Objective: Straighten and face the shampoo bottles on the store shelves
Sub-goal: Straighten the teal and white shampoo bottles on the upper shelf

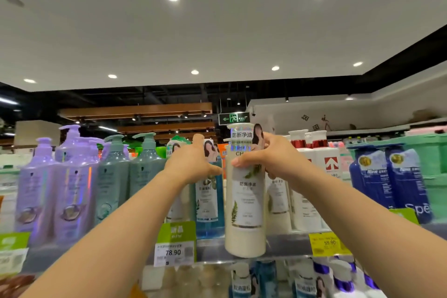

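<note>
A tall cream shampoo bottle (245, 213) with a white fern label stands at the front edge of the top shelf (285, 247), label toward me. My right hand (268, 155) grips its upper part, thumb across the front. My left hand (193, 161) reaches to the neighbouring blue bottle (209, 201) on the left, fingers curled round its upper part. More cream bottles (278, 203) stand behind and to the right.
Purple pump bottles (60, 189) and teal pump bottles (113, 181) fill the shelf's left. White bottles with red caps (319, 164) and dark blue bottles (391, 176) stand on the right. Price tags (173, 253) hang along the shelf edge; more bottles (312, 280) sit below.
</note>
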The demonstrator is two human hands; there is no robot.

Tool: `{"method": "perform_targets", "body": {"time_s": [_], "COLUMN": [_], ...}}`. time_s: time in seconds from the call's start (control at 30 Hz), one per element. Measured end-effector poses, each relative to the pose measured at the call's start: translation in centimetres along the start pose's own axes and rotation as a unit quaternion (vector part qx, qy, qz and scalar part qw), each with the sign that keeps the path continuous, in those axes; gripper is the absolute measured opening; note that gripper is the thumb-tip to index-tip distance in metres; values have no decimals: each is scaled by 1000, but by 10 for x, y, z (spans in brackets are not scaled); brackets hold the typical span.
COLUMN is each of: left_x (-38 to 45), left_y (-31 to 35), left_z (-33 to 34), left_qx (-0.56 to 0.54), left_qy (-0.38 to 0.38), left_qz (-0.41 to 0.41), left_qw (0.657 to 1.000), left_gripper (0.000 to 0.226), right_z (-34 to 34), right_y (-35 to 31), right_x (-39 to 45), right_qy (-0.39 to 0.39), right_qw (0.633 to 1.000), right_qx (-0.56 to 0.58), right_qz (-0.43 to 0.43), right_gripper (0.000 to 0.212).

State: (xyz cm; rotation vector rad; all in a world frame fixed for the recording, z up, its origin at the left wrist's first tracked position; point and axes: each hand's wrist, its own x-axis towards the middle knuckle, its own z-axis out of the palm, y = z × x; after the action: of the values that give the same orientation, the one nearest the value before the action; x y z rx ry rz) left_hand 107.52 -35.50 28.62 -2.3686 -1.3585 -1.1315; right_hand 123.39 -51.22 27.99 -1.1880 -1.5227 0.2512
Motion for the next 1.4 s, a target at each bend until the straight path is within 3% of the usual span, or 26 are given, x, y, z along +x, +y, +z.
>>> {"method": "perform_targets", "body": {"time_s": [0.33, 0.57, 0.7, 0.8, 1.03, 1.4], "left_x": [-15, -30, -34, -39, -55, -70], "left_y": [1, -13, -20, -26, -42, -54], "left_z": [-10, -25, -48, -60, -58, -37], "left_qx": [-76, -206, -294, -297, -308, -362], "left_qy": [19, 105, 169, 202, 146, 109], "left_qz": [77, 24, 10, 16, -2, -5], "left_qw": [994, 973, 941, 933, 940, 926], "left_gripper": [90, 86, 106, 114, 118, 114], "right_z": [5, 10, 19, 29, 60, 95], "right_y": [-11, -14, -15, -15, -6, 6], "right_x": [14, 26, 37, 47, 64, 74], "right_qy": [27, 12, -11, -18, 2, -3], "right_qw": [999, 998, 996, 995, 996, 979], "right_qx": [-32, -68, -85, -96, -87, -202], "right_qz": [0, -11, -9, -4, 11, 32], "right_gripper": [32, 43, 49, 46, 41, 24]}}
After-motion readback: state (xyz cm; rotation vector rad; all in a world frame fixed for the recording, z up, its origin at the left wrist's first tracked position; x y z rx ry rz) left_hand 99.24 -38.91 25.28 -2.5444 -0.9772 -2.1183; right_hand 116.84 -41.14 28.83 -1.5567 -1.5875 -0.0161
